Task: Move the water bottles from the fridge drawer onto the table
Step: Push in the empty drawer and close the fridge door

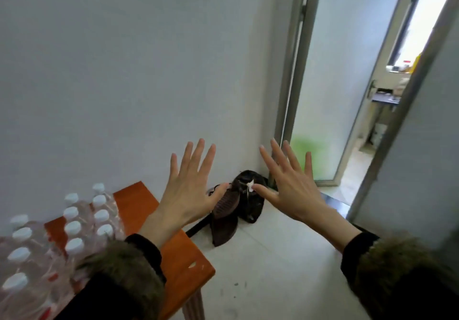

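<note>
Several clear water bottles [74, 222] with white caps stand packed together on the orange wooden table [183, 265] at the lower left. My left hand [188, 185] is raised above the table's far corner, fingers spread and straight, holding nothing. My right hand [290, 185] is held up beside it over the floor, likewise spread with nothing in it. Both backs of the hands face the camera. No fridge or drawer is in view.
A dark bag [238, 205] lies on the white floor in the wall corner behind my hands. A grey-framed open doorway [330, 96] stands at the right, with a door edge [407, 111] close by. A plain white wall fills the left.
</note>
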Action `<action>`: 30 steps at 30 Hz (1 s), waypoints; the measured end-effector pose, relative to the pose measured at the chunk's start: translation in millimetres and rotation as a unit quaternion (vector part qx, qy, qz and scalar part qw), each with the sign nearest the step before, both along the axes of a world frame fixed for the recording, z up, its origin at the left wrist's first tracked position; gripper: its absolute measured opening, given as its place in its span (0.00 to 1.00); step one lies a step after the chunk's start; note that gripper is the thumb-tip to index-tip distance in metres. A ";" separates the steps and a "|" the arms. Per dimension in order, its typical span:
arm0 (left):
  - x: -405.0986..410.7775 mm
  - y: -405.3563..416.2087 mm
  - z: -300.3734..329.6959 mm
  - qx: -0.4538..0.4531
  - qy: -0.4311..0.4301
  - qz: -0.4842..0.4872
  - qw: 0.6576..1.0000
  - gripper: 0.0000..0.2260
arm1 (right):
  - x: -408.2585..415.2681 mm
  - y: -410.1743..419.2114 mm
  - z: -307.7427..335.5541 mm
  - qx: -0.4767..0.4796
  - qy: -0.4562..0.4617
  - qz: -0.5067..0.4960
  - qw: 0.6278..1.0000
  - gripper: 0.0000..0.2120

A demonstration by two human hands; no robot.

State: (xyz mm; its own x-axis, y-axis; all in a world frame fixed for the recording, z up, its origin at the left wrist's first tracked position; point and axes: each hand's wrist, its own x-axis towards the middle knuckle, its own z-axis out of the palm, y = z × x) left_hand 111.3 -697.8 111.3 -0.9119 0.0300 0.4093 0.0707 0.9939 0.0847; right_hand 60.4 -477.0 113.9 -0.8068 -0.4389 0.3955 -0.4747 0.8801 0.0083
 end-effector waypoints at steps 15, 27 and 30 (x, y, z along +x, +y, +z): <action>42.3 254.2 -7.3 0.023 -0.011 -0.310 0.951 0.36 | 172.8 261.0 -13.1 -0.039 -0.014 -0.299 0.953 0.39; 87.1 518.2 -24.0 0.003 -0.052 -0.406 0.912 0.39 | 261.7 480.3 -23.5 -0.035 -0.036 -0.409 0.911 0.38; 96.6 576.0 -32.0 -0.003 -0.068 -0.425 0.903 0.38 | 277.7 528.1 -28.9 -0.036 -0.047 -0.434 0.899 0.37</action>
State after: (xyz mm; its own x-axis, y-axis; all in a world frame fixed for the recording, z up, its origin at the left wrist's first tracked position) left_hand 207.9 -121.9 79.3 -0.6003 0.7441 0.2932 0.7971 0.5865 0.1437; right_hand 338.1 51.0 85.0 -0.8643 0.3957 0.3106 0.3952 0.9161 -0.0673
